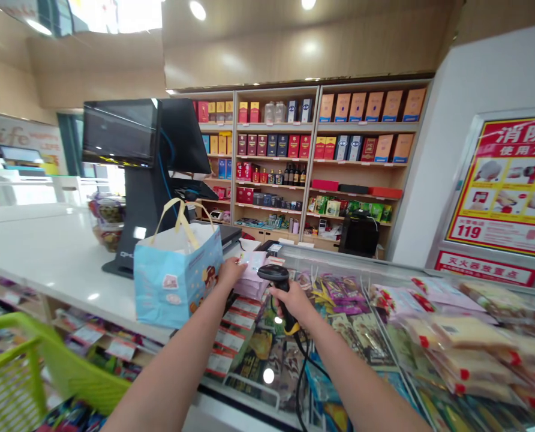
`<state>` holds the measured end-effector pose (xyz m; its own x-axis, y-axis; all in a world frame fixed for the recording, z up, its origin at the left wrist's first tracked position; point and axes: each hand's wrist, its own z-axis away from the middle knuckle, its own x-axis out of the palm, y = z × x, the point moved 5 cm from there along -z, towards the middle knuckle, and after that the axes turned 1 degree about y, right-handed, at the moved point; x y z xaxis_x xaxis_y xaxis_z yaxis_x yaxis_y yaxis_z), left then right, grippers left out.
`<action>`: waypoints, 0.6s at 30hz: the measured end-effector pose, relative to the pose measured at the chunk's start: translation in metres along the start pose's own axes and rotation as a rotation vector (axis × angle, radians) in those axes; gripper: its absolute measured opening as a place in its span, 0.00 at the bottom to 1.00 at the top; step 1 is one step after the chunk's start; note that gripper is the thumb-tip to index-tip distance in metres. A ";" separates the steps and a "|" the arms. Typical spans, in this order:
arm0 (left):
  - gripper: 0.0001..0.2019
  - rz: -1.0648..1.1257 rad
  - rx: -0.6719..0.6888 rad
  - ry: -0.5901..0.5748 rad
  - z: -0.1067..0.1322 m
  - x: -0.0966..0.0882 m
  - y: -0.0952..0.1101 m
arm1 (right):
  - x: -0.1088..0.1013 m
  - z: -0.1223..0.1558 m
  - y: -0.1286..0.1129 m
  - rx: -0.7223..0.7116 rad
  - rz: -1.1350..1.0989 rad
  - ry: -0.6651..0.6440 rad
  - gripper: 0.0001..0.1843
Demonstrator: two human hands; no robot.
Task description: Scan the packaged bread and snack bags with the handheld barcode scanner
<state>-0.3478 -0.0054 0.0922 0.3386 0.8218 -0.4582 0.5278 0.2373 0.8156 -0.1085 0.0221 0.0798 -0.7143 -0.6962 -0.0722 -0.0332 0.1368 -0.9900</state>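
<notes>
My right hand point(294, 300) is closed round the handle of a black barcode scanner point(275, 276), whose head points at a pale pink packet point(252, 267). My left hand point(229, 271) grips that packet by its left edge, just above the glass counter. Right beside my left hand stands a light blue paper bag point(175, 279) with yellow handles, upright on the white counter point(56, 252). The scanner's black cable point(301, 372) hangs down below my right wrist.
A black checkout terminal point(139, 174) with two screens stands behind the bag. Packaged goods lie under the glass display counter point(384, 336) to the right. A green basket point(29, 372) is at lower left. Shelves of boxes and bottles point(312, 156) line the back wall.
</notes>
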 end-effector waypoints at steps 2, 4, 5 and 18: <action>0.10 -0.196 0.022 -0.024 -0.001 -0.001 0.003 | -0.004 0.001 0.001 -0.010 -0.005 0.004 0.14; 0.13 -0.318 0.052 -0.048 0.000 -0.001 0.008 | -0.011 0.003 0.002 -0.013 -0.011 0.022 0.14; 0.14 -0.356 0.060 -0.063 0.002 0.000 0.011 | -0.015 0.004 0.003 -0.010 -0.014 0.036 0.14; 0.14 -0.099 0.380 -0.167 0.073 0.093 0.115 | -0.132 0.050 0.005 -0.059 0.007 0.350 0.16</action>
<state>-0.1991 0.0606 0.1173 0.3765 0.7024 -0.6041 0.8034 0.0772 0.5904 0.0207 0.0792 0.0780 -0.9106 -0.4125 -0.0232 -0.0605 0.1886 -0.9802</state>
